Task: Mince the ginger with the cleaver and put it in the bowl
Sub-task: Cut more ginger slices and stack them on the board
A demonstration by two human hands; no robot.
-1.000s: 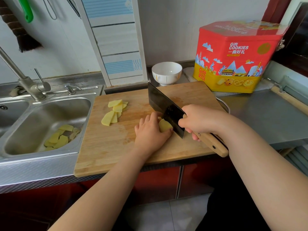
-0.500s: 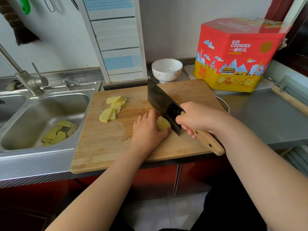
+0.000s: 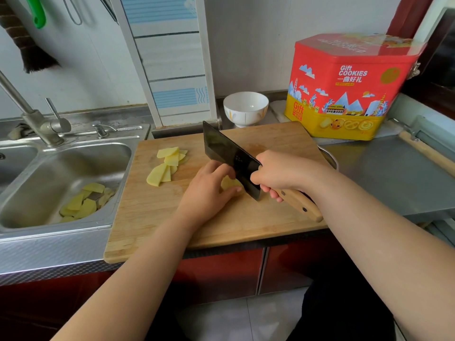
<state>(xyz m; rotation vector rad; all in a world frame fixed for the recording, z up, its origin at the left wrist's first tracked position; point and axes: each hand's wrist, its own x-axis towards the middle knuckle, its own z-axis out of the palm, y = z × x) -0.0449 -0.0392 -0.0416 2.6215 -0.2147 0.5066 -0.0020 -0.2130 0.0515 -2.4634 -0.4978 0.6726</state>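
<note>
1. Ginger piece (image 3: 230,183) is pinned on the cutting board (image 3: 221,225) by curled left hand (image 3: 209,190) fingers.
2. Cleaver (image 3: 231,156) handle is gripped by the right hand (image 3: 278,172); blade is set against the ginger.
3. Bowl (image 3: 245,108) is placed behind the board.

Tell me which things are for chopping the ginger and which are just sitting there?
For the job:
- cleaver, gripped by the right hand
- ginger piece, held by the left hand
- ginger slices
- cutting board
- white bowl

Just lying about:
- cookie tin
- faucet
- sink with yellow scraps
</note>
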